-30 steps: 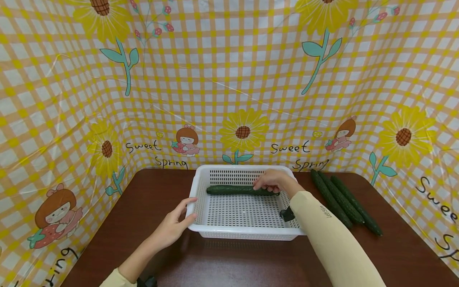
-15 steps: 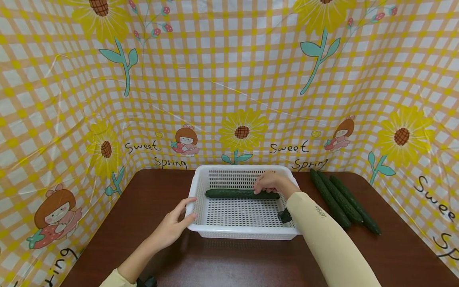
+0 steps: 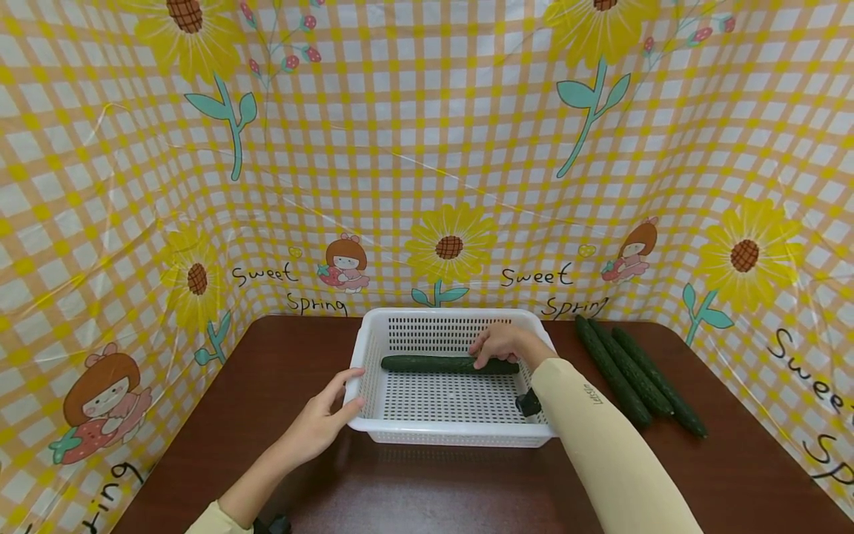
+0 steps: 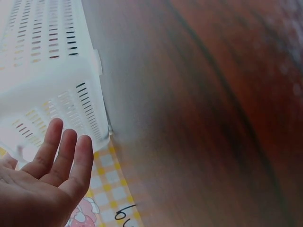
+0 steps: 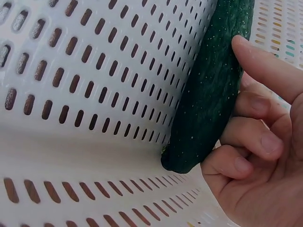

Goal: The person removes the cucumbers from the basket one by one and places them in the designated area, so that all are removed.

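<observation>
A dark green cucumber [image 3: 427,364] lies lengthwise on the floor of a white perforated plastic basket [image 3: 460,428]. The right hand [image 3: 497,345] reaches inside over the cucumber's right end. In the right wrist view, one fingertip rests against the cucumber [image 5: 210,90], while the other fingers [image 5: 253,137] are loosely bent beside it, not wrapped round it. At the basket's left side, the left hand [image 3: 320,423] touches the rim with thumb and index finger. Its other fingers [image 4: 61,158] stretch out loosely beside the outer wall in the left wrist view.
Several more cucumbers [image 3: 623,371] lie side by side on the dark brown table [image 3: 434,486], right of the basket. A checked cloth [image 3: 394,170] with sunflowers hangs at the back and both sides. The right forearm crosses the basket's right rim.
The cucumber in the basket has come slightly toward the person and settled on the basket floor. The right hand's thumb and finger have spread from their earlier grip. The left hand stays put.
</observation>
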`<state>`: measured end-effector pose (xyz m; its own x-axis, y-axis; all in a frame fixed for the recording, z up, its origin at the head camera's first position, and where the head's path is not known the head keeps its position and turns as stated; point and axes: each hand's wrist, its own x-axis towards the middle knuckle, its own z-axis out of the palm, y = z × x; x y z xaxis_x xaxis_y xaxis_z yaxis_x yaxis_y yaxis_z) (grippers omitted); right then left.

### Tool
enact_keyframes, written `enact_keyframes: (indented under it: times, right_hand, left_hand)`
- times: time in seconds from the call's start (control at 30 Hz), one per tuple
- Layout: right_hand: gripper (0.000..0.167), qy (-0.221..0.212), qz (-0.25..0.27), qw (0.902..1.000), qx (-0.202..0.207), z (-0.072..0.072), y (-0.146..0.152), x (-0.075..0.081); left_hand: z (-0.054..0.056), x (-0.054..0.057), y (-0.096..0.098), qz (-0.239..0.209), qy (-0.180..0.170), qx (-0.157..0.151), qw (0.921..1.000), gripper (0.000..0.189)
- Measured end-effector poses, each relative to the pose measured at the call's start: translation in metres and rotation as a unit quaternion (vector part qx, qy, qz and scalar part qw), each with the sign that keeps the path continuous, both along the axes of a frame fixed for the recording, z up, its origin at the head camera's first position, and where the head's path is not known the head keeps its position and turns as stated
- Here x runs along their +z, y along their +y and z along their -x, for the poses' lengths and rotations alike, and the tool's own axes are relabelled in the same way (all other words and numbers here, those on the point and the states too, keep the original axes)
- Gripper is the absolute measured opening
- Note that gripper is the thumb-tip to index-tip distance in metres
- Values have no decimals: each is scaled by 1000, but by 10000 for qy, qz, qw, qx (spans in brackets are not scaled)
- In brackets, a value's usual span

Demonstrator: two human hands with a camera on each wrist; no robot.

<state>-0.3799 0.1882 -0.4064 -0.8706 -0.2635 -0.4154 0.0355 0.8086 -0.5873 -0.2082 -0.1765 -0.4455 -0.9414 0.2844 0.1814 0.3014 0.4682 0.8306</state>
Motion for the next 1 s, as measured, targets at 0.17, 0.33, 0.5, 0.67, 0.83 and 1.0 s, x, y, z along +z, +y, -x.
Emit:
enact_keyframes:
  times: [0.17,0.33,0.5,0.67,0.83,1.0]
  right_hand:
    - [37,-35,-338,9993,137,2,-1,-3]
    - [36,3,-471,9988,149,3,-4,-5]
    - [37,56,-495,9986,162,-1,-4,-4]
    - [38,172,-462,9981,365,-4,-2,-5]
    - [38,282,-208,9979,540,-4,1,-8]
    - [39,328,-78,9976,603,-5,3,-8]
  left_hand:
    - [1,-1,0,-34,-10,-19,10000,51]
    - [0,0,0,-26,-3,9,10000,51]
    - [0,0,-1,-19,-17,-45,10000,51]
    - [1,-1,-1,-23,2,-154,9999,51]
    - [1,-1,-2,6,24,-195,9998,51]
    - [1,-1,-1,30,20,-181,9998,52]
